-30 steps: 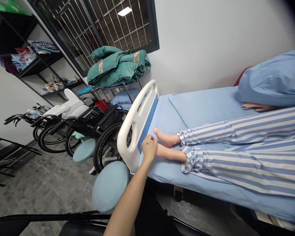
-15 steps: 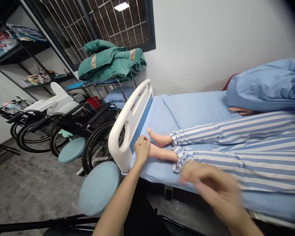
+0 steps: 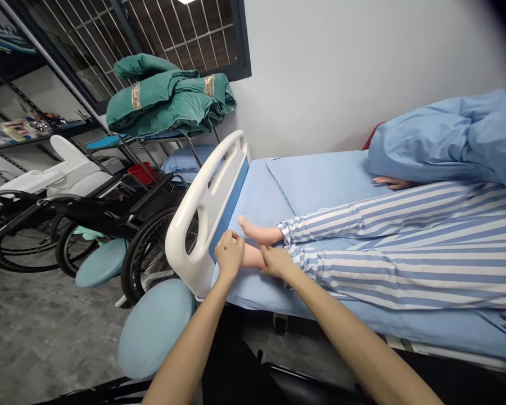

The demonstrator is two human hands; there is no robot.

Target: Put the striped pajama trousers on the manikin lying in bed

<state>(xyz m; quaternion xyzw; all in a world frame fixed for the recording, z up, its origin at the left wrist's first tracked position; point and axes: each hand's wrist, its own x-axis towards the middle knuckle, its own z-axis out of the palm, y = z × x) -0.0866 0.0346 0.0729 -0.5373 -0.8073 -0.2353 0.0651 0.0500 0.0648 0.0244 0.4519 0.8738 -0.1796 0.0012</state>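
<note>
A manikin in blue-and-white striped trousers [image 3: 388, 270] lies on the bed, its legs stretched towards the footboard. My left hand [image 3: 230, 251] is closed round the foot of its nearer leg, hiding most of that foot. Just above, my right hand [image 3: 277, 262] wraps round the same leg at the ankle [image 3: 252, 256], beside the gathered trouser cuff. The farther foot [image 3: 259, 232] is bare and rests on the blue sheet, toes up, free of both hands.
A white footboard [image 3: 179, 242] rises beside my left hand. Left of it are a wheelchair [image 3: 129, 225] and round blue stools [image 3: 158, 326]. Green folded bedding [image 3: 168, 101] sits on a rack behind. Blue cloth [image 3: 442, 140] covers the manikin's upper body.
My right hand has come from above the near trouser leg, moving left and away from me, and now grips the ankle. My left hand stays on the foot. The view has shifted slightly right.
</note>
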